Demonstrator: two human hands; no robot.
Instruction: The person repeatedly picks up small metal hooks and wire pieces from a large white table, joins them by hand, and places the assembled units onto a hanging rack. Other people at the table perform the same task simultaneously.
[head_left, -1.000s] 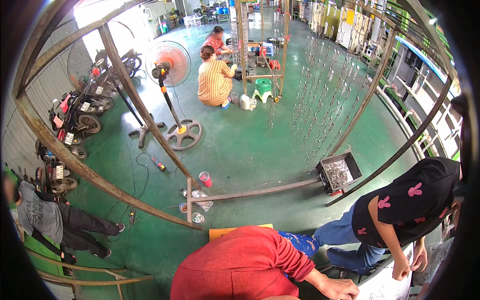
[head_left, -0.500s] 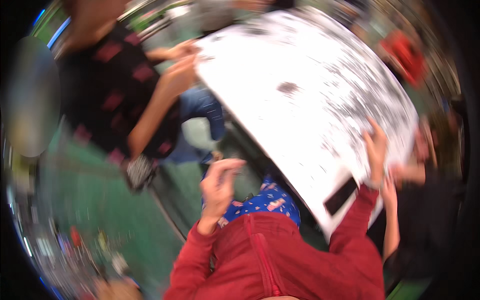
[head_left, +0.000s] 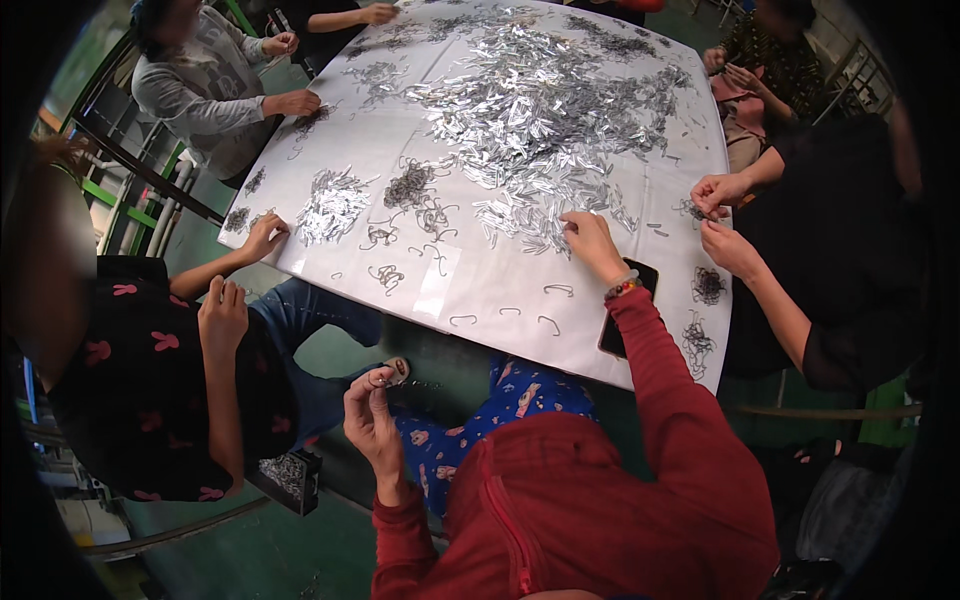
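Note:
My left hand (head_left: 372, 425) is raised in front of the table edge, thumb and fingertips pinched on a thin metal piece (head_left: 388, 381) too small to make out fully. Across the table, my right hand (head_left: 595, 245) reaches to the near edge of a big heap of silver metal strips (head_left: 520, 120). Its fingertips are drawn together among the strips; whatever lies between them is hidden. Several bent wire hooks (head_left: 549, 325) lie loose on the white tabletop (head_left: 480, 350) between my hands.
A dark phone (head_left: 612, 335) lies under my right forearm. Hook clusters (head_left: 408, 188) and a smaller strip pile (head_left: 335, 207) are at left; more hooks (head_left: 708, 286) lie at right. Co-workers sit close on both sides, their hands (head_left: 735, 248) over the table. A dark box (head_left: 288, 478) stands low at left.
The view has turned and steadied from a blur. My right hand, spread before, now has its fingertips together at the strip heap. My left hand stays raised off the table.

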